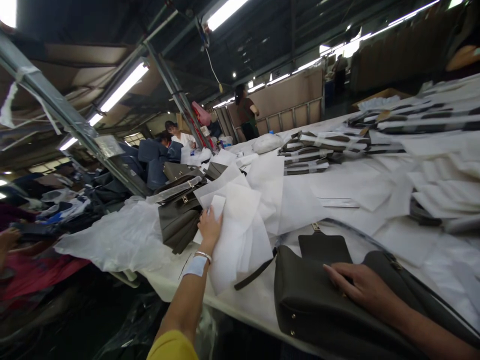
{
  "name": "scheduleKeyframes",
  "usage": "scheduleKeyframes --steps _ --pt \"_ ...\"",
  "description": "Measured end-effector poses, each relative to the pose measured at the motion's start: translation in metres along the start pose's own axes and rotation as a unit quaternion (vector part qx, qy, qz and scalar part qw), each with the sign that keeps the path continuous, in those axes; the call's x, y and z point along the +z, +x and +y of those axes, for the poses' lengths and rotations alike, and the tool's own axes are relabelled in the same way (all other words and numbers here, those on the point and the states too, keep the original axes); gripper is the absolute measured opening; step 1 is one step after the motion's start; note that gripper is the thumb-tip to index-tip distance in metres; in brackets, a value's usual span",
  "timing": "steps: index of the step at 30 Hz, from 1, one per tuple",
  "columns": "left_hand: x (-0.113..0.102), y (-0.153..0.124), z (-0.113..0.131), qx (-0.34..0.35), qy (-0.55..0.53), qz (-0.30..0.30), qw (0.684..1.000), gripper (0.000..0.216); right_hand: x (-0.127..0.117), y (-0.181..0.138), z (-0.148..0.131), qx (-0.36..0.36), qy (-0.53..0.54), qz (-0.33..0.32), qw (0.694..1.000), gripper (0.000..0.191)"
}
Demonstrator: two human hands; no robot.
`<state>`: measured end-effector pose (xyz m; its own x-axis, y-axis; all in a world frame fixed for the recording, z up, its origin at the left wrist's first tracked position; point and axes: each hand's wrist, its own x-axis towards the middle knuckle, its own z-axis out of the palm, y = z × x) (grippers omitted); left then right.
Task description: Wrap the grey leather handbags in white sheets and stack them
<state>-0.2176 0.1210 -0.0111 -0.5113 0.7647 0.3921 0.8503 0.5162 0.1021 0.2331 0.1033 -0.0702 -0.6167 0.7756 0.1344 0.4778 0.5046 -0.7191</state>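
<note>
My left hand reaches forward onto a pile of white paper sheets and pinches the edge of one small sheet. A thin bracelet and a white band sit on that wrist. My right hand lies flat, fingers stretched out, on a dark olive leather handbag lying on its side at the table's near edge. The bag's flap with a metal clasp points away from me, and its strap trails to the left.
More olive handbags lie stacked left of the paper. A crumpled plastic sheet hangs over the left table edge. Wrapped bags and white sheets cover the long table. Other people work at the far end.
</note>
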Motion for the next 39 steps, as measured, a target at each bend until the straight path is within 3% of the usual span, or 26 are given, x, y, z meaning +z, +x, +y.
scheduleKeyframes --steps 4,8,11,14,17,20,23,27,30,32,34,36,39 --pt "-0.014 -0.007 0.005 0.038 -0.02 -0.023 0.999 0.057 -0.002 0.0 -0.002 -0.007 0.005 0.004 1.0 0.05" --pt "-0.057 -0.031 0.023 0.118 -0.058 -0.01 0.991 0.05 -0.003 0.0 -0.003 -0.01 0.002 0.008 1.0 0.051" --pt "-0.079 -0.06 0.054 0.269 -0.107 -0.046 0.956 0.049 -0.003 0.001 -0.004 -0.018 -0.009 0.011 1.0 0.053" --pt "-0.072 -0.083 0.081 0.427 -0.103 -0.115 0.891 0.054 -0.004 0.0 -0.005 -0.027 -0.018 0.015 0.999 0.053" --pt "-0.039 -0.087 0.087 0.404 -0.043 -0.171 0.898 0.053 -0.006 -0.002 -0.005 -0.03 -0.029 0.016 0.999 0.053" --pt "-0.008 -0.078 0.08 0.365 -0.035 -0.182 0.912 0.045 -0.01 -0.006 -0.005 -0.024 -0.036 0.016 0.999 0.053" --pt "0.0 -0.068 0.076 0.348 -0.054 -0.181 0.918 0.039 -0.012 -0.008 -0.005 -0.019 -0.045 0.028 0.998 0.054" --pt "-0.027 -0.069 0.088 0.345 -0.118 -0.165 0.917 0.031 -0.012 -0.009 -0.007 -0.022 -0.048 0.039 0.998 0.055" --pt "-0.065 -0.097 0.106 0.354 -0.18 -0.14 0.907 0.037 -0.012 -0.006 -0.009 -0.021 -0.042 0.034 0.998 0.057" --pt "-0.09 -0.129 0.121 0.387 -0.215 -0.155 0.883 0.037 -0.015 -0.004 -0.012 -0.018 -0.038 0.02 0.999 0.057" --pt "-0.106 -0.164 0.134 0.473 -0.24 -0.208 0.822 0.042 -0.023 -0.004 -0.019 -0.016 -0.034 0.006 0.999 0.057" --pt "-0.112 -0.193 0.143 0.546 -0.212 -0.215 0.782 0.064 -0.037 -0.01 -0.027 -0.02 -0.034 0.003 0.999 0.056" --pt "-0.106 -0.218 0.146 0.555 -0.167 -0.179 0.795 0.072 -0.06 -0.032 -0.035 -0.077 -0.066 -0.015 0.995 0.048"
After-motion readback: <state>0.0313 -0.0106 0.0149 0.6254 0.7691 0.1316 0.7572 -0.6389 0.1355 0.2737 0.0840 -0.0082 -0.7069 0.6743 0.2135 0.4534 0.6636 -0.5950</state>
